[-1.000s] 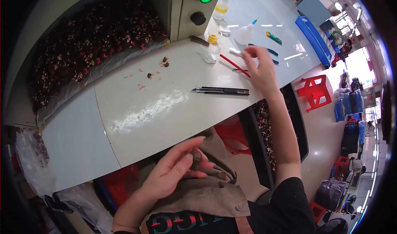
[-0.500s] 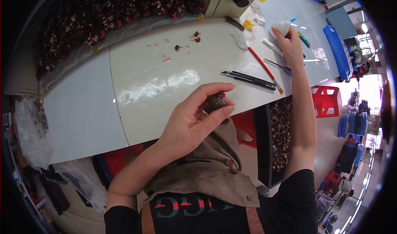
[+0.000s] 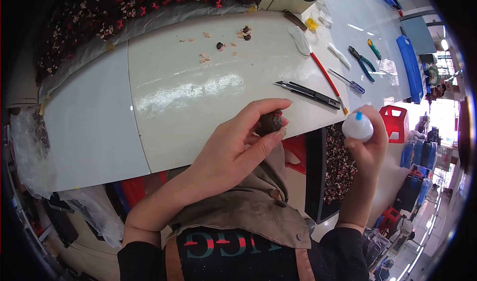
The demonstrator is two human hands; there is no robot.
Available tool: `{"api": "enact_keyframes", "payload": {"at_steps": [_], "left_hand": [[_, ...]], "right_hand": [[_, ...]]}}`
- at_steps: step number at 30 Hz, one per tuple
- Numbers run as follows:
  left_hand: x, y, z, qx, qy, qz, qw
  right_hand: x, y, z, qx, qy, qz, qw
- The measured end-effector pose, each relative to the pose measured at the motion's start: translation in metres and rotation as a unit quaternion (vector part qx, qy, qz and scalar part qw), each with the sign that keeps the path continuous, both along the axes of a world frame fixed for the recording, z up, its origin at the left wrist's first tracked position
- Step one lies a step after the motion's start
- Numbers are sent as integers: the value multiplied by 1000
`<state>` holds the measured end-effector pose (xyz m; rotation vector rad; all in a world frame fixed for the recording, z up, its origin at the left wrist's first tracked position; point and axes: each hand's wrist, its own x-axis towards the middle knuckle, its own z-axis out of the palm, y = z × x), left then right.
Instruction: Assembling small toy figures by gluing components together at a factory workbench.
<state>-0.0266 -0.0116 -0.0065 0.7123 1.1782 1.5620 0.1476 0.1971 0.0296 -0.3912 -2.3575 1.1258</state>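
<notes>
My left hand (image 3: 226,149) is closed around a small, dark brown rounded piece with a red detail (image 3: 270,124), held between thumb and fingers just over the table's front edge. In my right hand (image 3: 371,149) is a white squeeze bottle with a blue tip (image 3: 357,127), gripped off to the right beyond the table edge, its tip facing up. Between the hands and farther back lie a black utility knife (image 3: 309,93) and a red-handled brush (image 3: 325,76). The two held things are apart.
Screwdriver (image 3: 350,81), pliers (image 3: 362,63) and a white tube-like piece (image 3: 339,55) lie at the right. Small beige and dark bits (image 3: 204,59) dot the table (image 3: 179,132). Many dark pieces (image 3: 134,17) fill the far left. A black tray (image 3: 314,181) of similar pieces sits below the edge.
My right hand has brought the white bottle from the table's far right toward me, uncovering the pliers. The left hand keeps its hold on the brown piece, almost unmoved.
</notes>
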Motion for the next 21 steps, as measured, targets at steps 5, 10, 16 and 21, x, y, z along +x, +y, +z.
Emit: {"api": "enact_keyframes", "payload": {"at_steps": [5,10,16,21], "left_hand": [[4,0,-5,25,30,20,999],[6,-2,-4,20,23,26,999],[5,-3,-5,14,47,24,999],[4,-4,-3,4,48,20,999]], "right_hand": [[-2,-4,3,33,-13,34,999],[-8,-4,6,91,-75,74,990],[-15,-6,12,114,-116,84,983],[-17,-6,14,125,-122,94,980]]}}
